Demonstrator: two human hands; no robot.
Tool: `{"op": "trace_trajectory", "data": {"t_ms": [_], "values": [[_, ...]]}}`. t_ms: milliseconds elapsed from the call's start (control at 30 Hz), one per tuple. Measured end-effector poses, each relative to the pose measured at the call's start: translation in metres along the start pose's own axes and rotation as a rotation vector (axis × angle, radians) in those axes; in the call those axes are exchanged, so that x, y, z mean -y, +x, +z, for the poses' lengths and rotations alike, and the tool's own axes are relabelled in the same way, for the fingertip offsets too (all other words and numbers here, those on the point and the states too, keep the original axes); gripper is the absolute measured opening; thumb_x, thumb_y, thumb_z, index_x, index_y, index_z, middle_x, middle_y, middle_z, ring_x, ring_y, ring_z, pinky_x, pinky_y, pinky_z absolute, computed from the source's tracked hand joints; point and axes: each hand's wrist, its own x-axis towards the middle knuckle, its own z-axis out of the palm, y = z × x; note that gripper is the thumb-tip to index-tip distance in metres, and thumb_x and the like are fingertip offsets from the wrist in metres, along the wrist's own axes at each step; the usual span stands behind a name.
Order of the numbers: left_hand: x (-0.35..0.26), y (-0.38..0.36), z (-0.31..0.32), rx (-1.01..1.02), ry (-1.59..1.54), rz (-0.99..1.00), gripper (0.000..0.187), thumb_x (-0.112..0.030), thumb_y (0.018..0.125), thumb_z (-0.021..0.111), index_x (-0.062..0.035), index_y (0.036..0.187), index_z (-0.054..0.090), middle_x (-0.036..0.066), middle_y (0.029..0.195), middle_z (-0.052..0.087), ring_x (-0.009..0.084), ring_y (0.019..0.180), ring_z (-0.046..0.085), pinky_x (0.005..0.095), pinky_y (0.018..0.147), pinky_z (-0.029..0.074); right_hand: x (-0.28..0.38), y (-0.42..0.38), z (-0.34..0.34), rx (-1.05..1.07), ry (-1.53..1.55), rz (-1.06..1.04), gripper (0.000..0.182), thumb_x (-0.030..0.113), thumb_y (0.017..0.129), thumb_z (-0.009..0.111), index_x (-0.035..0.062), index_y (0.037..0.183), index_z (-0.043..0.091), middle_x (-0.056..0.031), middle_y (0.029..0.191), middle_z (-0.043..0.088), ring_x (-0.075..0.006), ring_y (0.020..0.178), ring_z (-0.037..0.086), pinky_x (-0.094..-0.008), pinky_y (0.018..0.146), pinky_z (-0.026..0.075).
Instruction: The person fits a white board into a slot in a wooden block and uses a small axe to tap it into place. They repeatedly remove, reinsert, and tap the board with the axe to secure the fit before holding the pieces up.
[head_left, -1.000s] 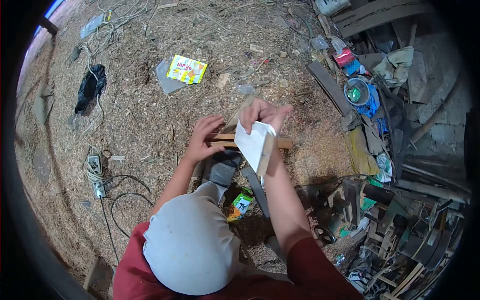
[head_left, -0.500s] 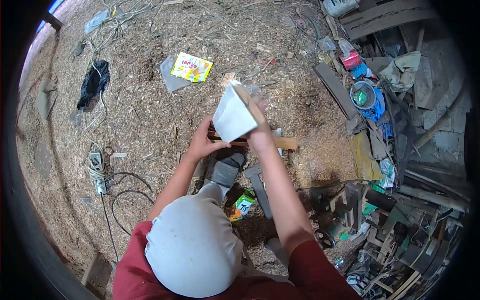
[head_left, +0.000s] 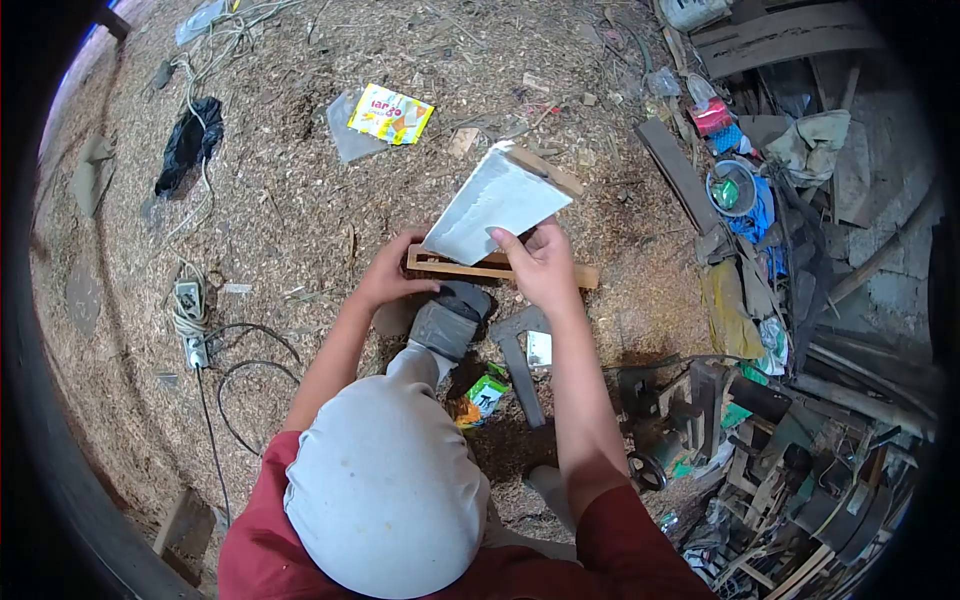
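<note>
My right hand [head_left: 545, 268] grips a wedge-like wooden block [head_left: 497, 203] with a white face, its thumb pressed on that face. The block is tilted, its bare wooden edge at the upper right. Below it, a long slotted piece of wood [head_left: 587, 276] lies crosswise in front of my shoe [head_left: 446, 328]. My left hand [head_left: 388, 276] is curled around the left end of the slotted piece, thumb on the near side and fingers on the far side. The block's lower left corner overlaps those fingertips in this view.
Wood shavings cover the ground. A grey L-shaped tool [head_left: 521, 366] and a green packet [head_left: 486, 396] lie by my feet. Ahead is a yellow wrapper [head_left: 392, 114]. A power strip [head_left: 190, 318] with cords sits left; scrap wood [head_left: 680, 175] and a bucket [head_left: 731, 188] stand right.
My right hand has swung the white-faced block to the right and tilted it, with its thumb now showing on the face. More of the slotted wood is visible. My left hand stays at its left end.
</note>
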Motion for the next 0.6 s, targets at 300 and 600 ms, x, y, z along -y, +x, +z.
{"op": "trace_trajectory", "data": {"t_ms": [300,600], "values": [[-0.016,0.010,-0.023,0.012,-0.045,-0.218,0.064,-0.018,0.082,0.096,-0.0044,0.135,0.065,0.008,0.127,0.071,0.0207,0.121,0.068,0.0389,0.103,0.056,0.013,-0.005,0.001,0.037,-0.011,0.044,0.042,0.003,0.101,0.076,-0.0027,0.137,0.055,-0.0136,0.124,0.074,-0.0194,0.110,0.073,-0.0342,0.097,0.059],[-0.085,0.020,-0.039,-0.131,0.063,0.082,0.052,-0.024,0.078,0.096,-0.0026,0.119,0.072,0.010,0.110,0.069,0.0274,0.106,0.066,0.0381,0.097,0.051,0.069,-0.022,-0.002,-0.068,-0.034,-0.124,0.042,0.007,0.102,0.077,-0.0023,0.137,0.057,-0.0135,0.129,0.072,-0.0207,0.118,0.070,-0.0349,0.104,0.055]]}}
